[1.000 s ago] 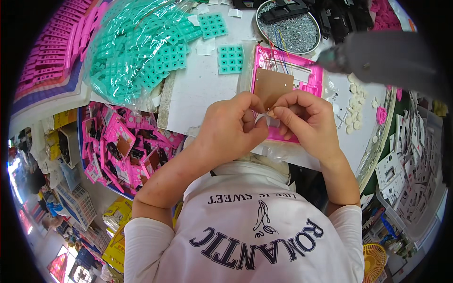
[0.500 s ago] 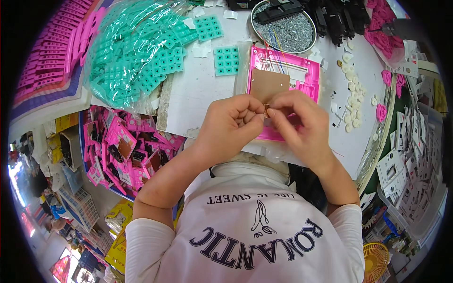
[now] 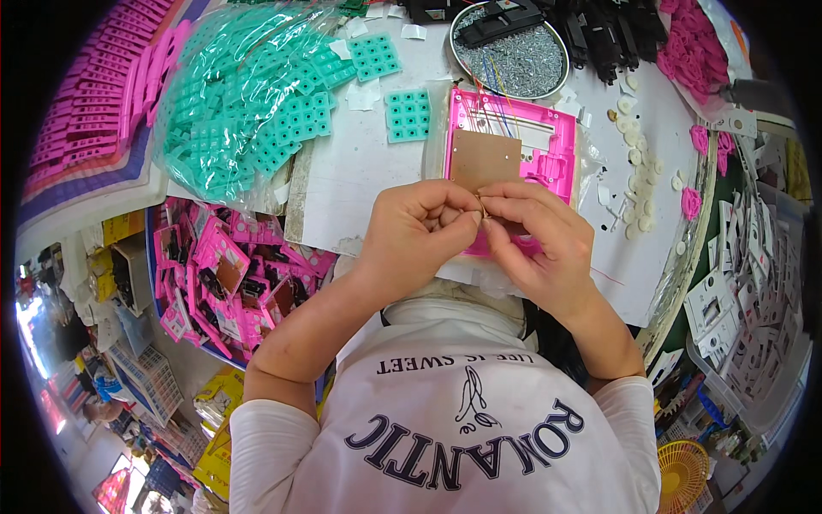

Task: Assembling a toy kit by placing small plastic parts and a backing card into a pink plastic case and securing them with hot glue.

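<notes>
My left hand (image 3: 424, 224) and my right hand (image 3: 541, 236) meet fingertip to fingertip over the near edge of a pink plastic case (image 3: 561, 137). Both are closed in a pinch. Between the tips shows a sliver of some thin, brownish piece, too small to name. A brown circuit board (image 3: 485, 158) lies in the case just beyond my fingers, its near part hidden by them. Thin coloured wires (image 3: 497, 107) run from the board toward the case's far side.
Teal rubber keypads (image 3: 408, 115) lie left of the case, many in a clear bag (image 3: 244, 111). Beyond it stands a round tin of screws (image 3: 535, 64). White round caps (image 3: 635, 156) are scattered at right. A bin of pink assemblies (image 3: 231, 274) sits lower left.
My right fingertips have shifted slightly left and closed in against the left ones. The small brownish piece between them shows less than before.
</notes>
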### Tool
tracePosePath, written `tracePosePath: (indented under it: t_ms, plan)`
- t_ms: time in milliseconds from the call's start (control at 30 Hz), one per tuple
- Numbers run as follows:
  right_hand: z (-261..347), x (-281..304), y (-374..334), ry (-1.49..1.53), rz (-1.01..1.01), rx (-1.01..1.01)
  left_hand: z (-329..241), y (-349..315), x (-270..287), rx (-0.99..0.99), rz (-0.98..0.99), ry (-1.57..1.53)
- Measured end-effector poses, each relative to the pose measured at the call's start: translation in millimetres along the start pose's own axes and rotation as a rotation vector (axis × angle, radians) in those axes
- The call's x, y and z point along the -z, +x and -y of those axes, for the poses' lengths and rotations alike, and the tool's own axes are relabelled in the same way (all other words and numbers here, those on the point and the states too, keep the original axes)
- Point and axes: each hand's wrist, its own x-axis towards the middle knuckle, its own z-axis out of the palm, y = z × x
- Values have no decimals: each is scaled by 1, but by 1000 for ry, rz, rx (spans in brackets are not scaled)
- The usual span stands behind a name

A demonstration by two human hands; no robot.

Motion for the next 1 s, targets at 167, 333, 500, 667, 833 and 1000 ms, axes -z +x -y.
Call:
tracePosePath:
  t_ms: [167,333,500,667,833,1000]
  plan:
    - [0,-2,-1,-15,-3,2,-1,0,1,45,17,-3]
    - [1,-5,-2,-111,1,50,-4,0,0,71,5,9]
    - [1,-6,-5,-76,-7,20,-4,-1,0,60,4,3]
    - [1,-5,-5,-26,-7,-20,-5,-1,-2,55,-23,41]
    - [1,-5,-5,-91,4,39,-6,-1,-5,61,-42,-4]
    - [8,-5,-7,-125,16,16,-8,-1,-6,61,-30,-1]
